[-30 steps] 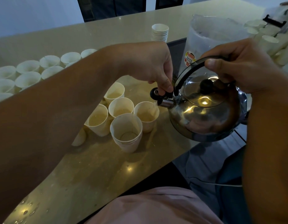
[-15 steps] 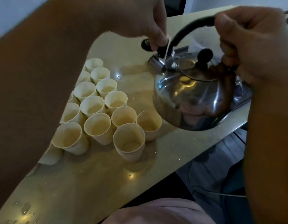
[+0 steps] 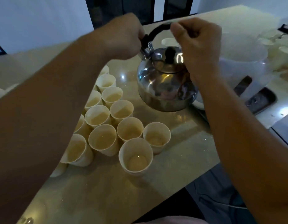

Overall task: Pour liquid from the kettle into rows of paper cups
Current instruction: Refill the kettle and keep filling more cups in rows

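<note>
Counter [image 3: 180, 159]: paper cups [image 3: 130, 131] near; both hands grip kettle [image 3: 166, 84] handle, right hand [image 3: 196, 46], left hand [image 3: 124, 38]. Advised: tilt slowly.

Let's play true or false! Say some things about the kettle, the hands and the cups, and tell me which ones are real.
1. The right hand holds the kettle by its black handle. True.
2. The kettle is standing flat on the table. False: it is held up in the air above the table.
3. The nearest cup is full to the brim. False: only a little liquid shows at its bottom.
4. The left hand is at the spout end of the kettle. True.
5. The kettle's lid has a red knob. False: the knob is black.
</note>
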Tool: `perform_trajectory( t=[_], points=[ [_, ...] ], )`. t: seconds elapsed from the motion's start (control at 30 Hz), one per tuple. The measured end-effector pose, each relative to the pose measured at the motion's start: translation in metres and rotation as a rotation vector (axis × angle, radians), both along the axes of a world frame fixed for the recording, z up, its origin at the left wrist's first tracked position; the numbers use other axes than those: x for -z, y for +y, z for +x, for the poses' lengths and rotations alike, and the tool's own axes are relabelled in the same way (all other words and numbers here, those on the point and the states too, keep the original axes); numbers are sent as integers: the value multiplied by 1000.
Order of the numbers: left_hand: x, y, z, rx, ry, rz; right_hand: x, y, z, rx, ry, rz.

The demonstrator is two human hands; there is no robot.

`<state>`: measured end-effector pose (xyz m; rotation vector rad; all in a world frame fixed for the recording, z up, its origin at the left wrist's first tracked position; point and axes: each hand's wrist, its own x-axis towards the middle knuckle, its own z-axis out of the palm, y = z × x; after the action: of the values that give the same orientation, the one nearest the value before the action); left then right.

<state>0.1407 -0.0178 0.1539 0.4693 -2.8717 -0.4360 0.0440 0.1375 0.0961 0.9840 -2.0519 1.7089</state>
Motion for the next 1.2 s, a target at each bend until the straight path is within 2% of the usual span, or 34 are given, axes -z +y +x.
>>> perform_trajectory(
  t=[0.17, 0.4, 0.67, 0.8, 0.9, 0.97, 1.03, 1.07, 1.13, 1.2],
  points=[
    [38, -4, -7, 7, -137, 80, 45, -13, -7, 35, -77, 44],
    [77, -18, -17, 42, -196, 154, 80, -11, -8, 13, -200, 73],
    [89, -17, -13, 33, -184, 217, 85, -11, -5, 14, -197, 109],
    [83, -8, 0, 38, -182, 230, 76, -8, -8, -11, -233, 271],
    [78, 4, 18, 89, -224, 192, 67, 6, -5, 122, -106, 441],
    [80, 14, 31, 139, -289, 221, 59, 20, 10, 215, -18, 389],
    [87, 25, 41, 188, -351, 201, 53, 34, 25, 115, -59, 423],
    [91, 31, 44, 210, -367, 179, 52, 40, 32, 11, -103, 508],
    [99, 40, 47, 238, -384, 151, 51, 49, 42, -211, -186, 746],
    [105, 44, 48, 250, -392, 146, 53, 55, 46, -339, -252, 1014]
  ],
)
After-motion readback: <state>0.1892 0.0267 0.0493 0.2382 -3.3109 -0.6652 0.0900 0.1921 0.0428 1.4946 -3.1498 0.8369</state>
